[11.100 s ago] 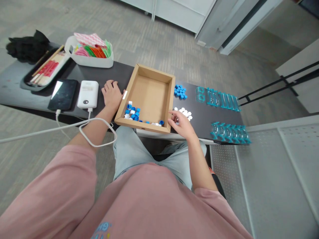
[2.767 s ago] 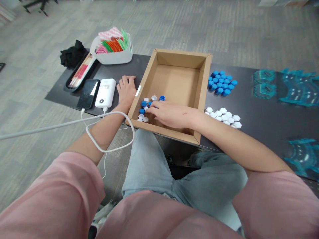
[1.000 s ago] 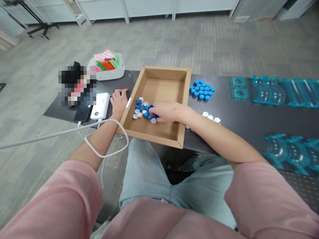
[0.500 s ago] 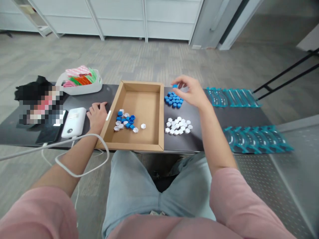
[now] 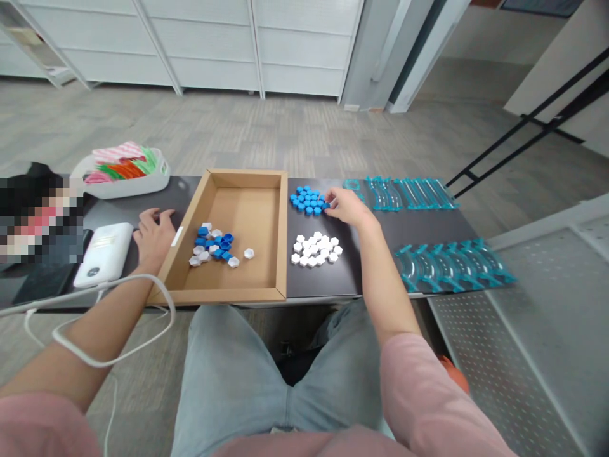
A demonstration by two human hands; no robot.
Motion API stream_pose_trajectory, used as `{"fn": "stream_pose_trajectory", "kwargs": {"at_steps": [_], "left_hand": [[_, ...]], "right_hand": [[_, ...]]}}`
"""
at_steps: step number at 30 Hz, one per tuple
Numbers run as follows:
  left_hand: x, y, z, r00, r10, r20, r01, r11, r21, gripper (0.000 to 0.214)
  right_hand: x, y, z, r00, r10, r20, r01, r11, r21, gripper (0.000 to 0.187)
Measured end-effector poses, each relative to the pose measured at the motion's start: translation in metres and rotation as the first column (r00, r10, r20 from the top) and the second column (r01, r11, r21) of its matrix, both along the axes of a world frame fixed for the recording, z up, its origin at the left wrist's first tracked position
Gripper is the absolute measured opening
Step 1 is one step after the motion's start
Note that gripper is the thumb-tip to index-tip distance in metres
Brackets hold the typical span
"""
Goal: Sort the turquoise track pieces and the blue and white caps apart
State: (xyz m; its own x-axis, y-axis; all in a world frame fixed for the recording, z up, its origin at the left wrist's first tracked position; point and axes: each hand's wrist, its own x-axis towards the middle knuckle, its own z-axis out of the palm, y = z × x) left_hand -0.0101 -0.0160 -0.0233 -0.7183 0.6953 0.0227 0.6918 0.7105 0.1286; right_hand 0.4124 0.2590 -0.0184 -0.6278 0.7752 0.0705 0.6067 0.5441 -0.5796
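My right hand (image 5: pixel 347 206) is low at the right edge of a cluster of blue hexagonal pieces (image 5: pixel 308 200), thumb and fingertips closed around one blue hexagonal piece (image 5: pixel 326 205). A cluster of white hexagonal pieces (image 5: pixel 316 249) lies nearer to me. Left of both groups is a shallow cardboard box (image 5: pixel 282 241), holding mixed blue and white pieces toward its lower left, with one white piece (image 5: pixel 248 253) apart from them. Beside the box's left wall, my left hand (image 5: pixel 155 238) rests on the dark table, fingers apart and holding nothing.
At left are a white power bank (image 5: pixel 103 255) with a white cable (image 5: pixel 164 293), a dark phone (image 5: pixel 52 270) and a white basket (image 5: pixel 137 186) of colourful items. Two rows of clear-and-teal plastic pieces, far (image 5: pixel 409 193) and near (image 5: pixel 451 266), lie at right.
My right hand has come down with the blue hexagonal piece from above the blue cluster to its right edge. My left hand stays beside the box. The whole view has shifted.
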Motion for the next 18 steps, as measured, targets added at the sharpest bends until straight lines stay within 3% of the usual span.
{"fn": "stream_pose_trajectory", "kwargs": {"at_steps": [7,18], "left_hand": [[-0.003,0.0,-0.004,0.999,-0.002,-0.034,0.002,1.0,0.009,0.065],[-0.002,0.0,-0.002,1.0,-0.006,-0.013,0.007,1.0,0.002,0.067]], "right_hand": [[0.005,0.002,-0.01,0.992,0.019,-0.128,-0.012,0.998,0.056,0.041],[0.003,0.007,-0.012,0.992,0.125,-0.006,-0.124,0.991,0.046,0.016]]}}
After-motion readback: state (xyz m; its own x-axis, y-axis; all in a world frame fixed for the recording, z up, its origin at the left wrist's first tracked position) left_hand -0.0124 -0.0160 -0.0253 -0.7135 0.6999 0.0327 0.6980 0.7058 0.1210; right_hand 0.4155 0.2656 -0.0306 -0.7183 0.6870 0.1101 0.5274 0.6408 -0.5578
